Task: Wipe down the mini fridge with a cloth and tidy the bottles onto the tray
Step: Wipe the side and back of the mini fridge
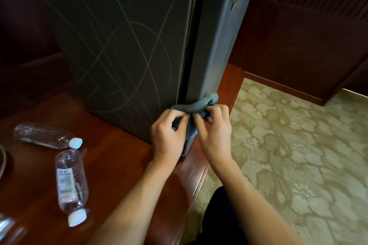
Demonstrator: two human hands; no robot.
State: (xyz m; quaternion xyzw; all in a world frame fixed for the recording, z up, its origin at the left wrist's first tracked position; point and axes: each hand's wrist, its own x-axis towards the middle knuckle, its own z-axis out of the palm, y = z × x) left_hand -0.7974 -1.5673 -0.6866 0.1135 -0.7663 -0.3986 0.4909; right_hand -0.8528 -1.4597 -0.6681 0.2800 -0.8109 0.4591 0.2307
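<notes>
Grey-green cloth (196, 105): bunched into a rope and pressed against the lower front corner of the mini fridge (127, 45), at about 6 o'clock on its tall dark body.
Left hand (169, 133): fingers curled, pinching the cloth's left end against the fridge's scratched side panel.
Right hand (214, 131): fingers curled round the cloth's right end, which wraps onto the grey door (217, 45).
Door seam: the cloth crosses the dark gap between door and body (whether the door is fully closed I cannot tell).
Nearer bottle (70, 185): lying on its side on the wooden table (123, 165), at 8 o'clock from the hands, white cap toward the viewer.
Farther bottle (47, 135): also lying down, at 9 o'clock from the hands, cap pointing right, close to the first but apart from it.
Tray: only a dark curved rim at the far left edge might be it; too little shows to say.
Stage, by my judgement: wiping is under way; the bottles are not yet tidied.
Risks: the fridge stands near the table edge, so a hard sideways rub could shift it toward the carpet (298, 155); a bunched cloth may skip patches; a passing forearm could roll the bottles.
</notes>
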